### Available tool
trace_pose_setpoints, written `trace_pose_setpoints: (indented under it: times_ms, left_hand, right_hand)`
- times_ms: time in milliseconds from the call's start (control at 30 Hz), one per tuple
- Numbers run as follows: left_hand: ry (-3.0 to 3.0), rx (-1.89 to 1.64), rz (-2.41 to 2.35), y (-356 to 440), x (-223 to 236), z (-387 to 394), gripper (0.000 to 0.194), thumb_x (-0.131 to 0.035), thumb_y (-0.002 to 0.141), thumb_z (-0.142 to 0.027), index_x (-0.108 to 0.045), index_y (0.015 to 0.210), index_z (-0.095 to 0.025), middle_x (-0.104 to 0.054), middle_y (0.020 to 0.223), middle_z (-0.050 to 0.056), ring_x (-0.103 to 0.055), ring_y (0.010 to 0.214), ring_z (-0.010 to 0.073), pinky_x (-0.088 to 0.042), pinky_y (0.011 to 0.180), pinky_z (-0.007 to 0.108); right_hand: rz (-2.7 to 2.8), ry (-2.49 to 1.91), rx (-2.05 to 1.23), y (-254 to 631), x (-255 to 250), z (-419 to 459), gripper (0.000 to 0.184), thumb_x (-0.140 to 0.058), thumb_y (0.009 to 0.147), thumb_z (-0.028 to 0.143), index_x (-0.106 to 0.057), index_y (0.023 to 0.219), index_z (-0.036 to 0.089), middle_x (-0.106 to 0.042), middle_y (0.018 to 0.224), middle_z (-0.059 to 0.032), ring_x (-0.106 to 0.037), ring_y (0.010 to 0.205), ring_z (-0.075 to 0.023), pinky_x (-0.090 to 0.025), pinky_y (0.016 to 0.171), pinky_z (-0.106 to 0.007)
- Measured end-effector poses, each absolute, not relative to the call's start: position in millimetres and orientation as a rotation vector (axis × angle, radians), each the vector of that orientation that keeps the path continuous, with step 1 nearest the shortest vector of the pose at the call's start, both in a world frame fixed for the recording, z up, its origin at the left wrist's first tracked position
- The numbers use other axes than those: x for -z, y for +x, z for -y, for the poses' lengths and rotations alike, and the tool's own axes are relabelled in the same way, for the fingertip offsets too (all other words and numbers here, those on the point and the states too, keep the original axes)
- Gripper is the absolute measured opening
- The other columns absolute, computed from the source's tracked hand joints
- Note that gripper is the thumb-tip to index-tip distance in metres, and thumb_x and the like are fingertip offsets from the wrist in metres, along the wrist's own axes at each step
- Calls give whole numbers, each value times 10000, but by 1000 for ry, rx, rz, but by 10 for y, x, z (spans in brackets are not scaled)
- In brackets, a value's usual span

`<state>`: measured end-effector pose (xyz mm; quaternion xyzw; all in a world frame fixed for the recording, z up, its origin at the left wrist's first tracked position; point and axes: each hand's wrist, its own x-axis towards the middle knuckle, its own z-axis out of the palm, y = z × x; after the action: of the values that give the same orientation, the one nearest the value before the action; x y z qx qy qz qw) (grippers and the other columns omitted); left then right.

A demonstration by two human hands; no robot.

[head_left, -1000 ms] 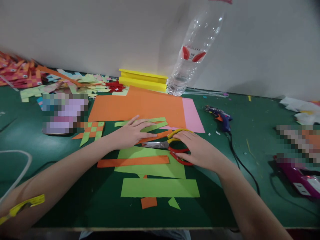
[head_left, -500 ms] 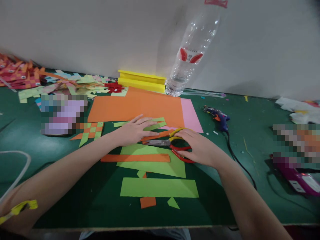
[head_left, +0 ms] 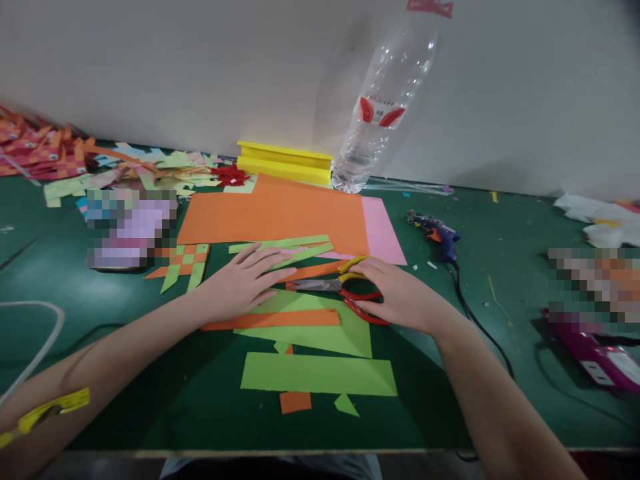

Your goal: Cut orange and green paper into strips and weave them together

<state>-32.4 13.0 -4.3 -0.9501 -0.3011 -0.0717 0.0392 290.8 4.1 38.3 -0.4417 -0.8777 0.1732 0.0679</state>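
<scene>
My left hand (head_left: 245, 283) lies with fingers spread over the paper strips, its palm above the left part of an orange strip (head_left: 300, 318) and a green sheet (head_left: 345, 337). Beyond its fingertips are narrow green strips (head_left: 307, 252) and another orange strip (head_left: 320, 269). My right hand (head_left: 400, 293) has its fingers at the handles of the scissors (head_left: 320, 285), one yellow and one red; it grips them low over the table. The blades point left toward my left hand. Nearer me rests a wide green strip (head_left: 320, 375).
Large orange paper (head_left: 275, 213) overlaps pink paper (head_left: 383, 230). A glue gun (head_left: 437, 237) with a cord lies at right, near a purple device (head_left: 595, 353). A water bottle (head_left: 380, 113) leans against the wall. At left are a phone (head_left: 135, 233), a woven paper piece (head_left: 187, 263) and paper scraps (head_left: 145, 170).
My left hand has slid left and slightly toward me, off the orange strip by the blades, uncovering more of the narrow green strips. My right hand and the scissors have hardly moved.
</scene>
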Motion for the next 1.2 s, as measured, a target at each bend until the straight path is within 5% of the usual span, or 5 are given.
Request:
trace_pose_setpoints:
  times_ms: [567, 833, 1200]
  left_hand:
    - [-2870, 363, 999, -289, -35, -27, 355, -365, 999, -239, -495, 1329, -220, -478, 1428, 51, -335, 1376, 220, -35, 1183, 490]
    - [-2928, 384, 1062, -497, -24, -165, 356, -452, 977, -416, -534, 1291, -270, -527, 1384, 31, -398, 1336, 229, -95, 1168, 516]
    - [-2928, 482, 994, -482, 12, -196, 271, -404, 999, -311, -616, 1152, -242, -607, 1282, 34, -503, 1243, 210, -186, 1157, 494]
  right_hand:
    - [2644, -1310, -536, 2935, -338, -56, 389, -600, 820, 413, -577, 1164, 233, -607, 1239, -90, -552, 1183, -288, -457, 981, -454]
    - [2675, -1329, -516, 2940, -341, -56, 404, -589, 831, 419, -560, 1180, 218, -602, 1246, -99, -541, 1191, -294, -457, 983, -463]
    - [2624, -1327, -574, 2916, -393, -21, 364, -580, 836, 423, -569, 1152, 244, -599, 1247, -76, -568, 1138, -267, -479, 939, -436]
